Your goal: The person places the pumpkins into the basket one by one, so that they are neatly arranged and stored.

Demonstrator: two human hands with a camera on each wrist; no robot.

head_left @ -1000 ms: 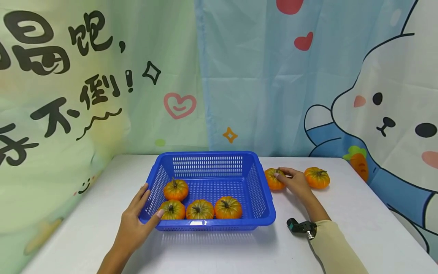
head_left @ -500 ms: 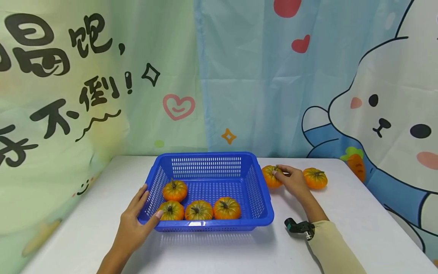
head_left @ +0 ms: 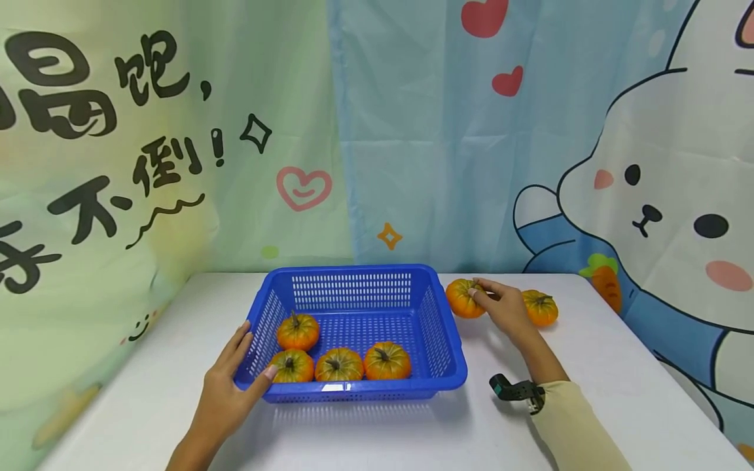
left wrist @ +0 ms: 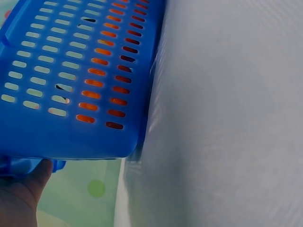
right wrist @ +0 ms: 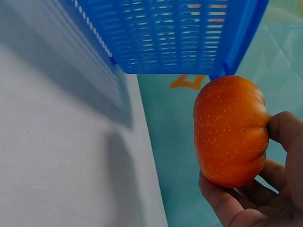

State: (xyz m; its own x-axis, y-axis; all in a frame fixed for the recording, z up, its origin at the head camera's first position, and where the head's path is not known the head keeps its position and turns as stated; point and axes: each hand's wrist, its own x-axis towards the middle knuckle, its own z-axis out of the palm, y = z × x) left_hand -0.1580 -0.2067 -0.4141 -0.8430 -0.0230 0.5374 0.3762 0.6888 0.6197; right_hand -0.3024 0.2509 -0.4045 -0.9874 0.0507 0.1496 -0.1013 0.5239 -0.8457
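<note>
A blue plastic basket (head_left: 438, 386) with slotted walls stands mid-table, several small orange-green pumpkins (head_left: 387, 360) lying along its front and left inside. At its front left corner my left hand (head_left: 220, 389) rests on the rim, fingers straight along the left side and thumb over the front edge. To the right of the basket, my right hand (head_left: 503, 311) pinches another pumpkin (head_left: 462, 299) by its top and side. In the right wrist view this pumpkin (right wrist: 229, 132) is raised off the table, its smooth orange underside showing, with thumb and fingers round it.
One more pumpkin (head_left: 540, 308) sits on the white table (head_left: 377, 438) right behind my right wrist. A small black camera (head_left: 515, 389) is strapped at the right sleeve (head_left: 580, 425). A printed curtain (head_left: 389, 131) hangs behind the table's far edge.
My right hand has lifted the pumpkin slightly and brought it a little left, close to the basket's right rim. The left hand keeps its place on the basket. The head view has shifted slightly.
</note>
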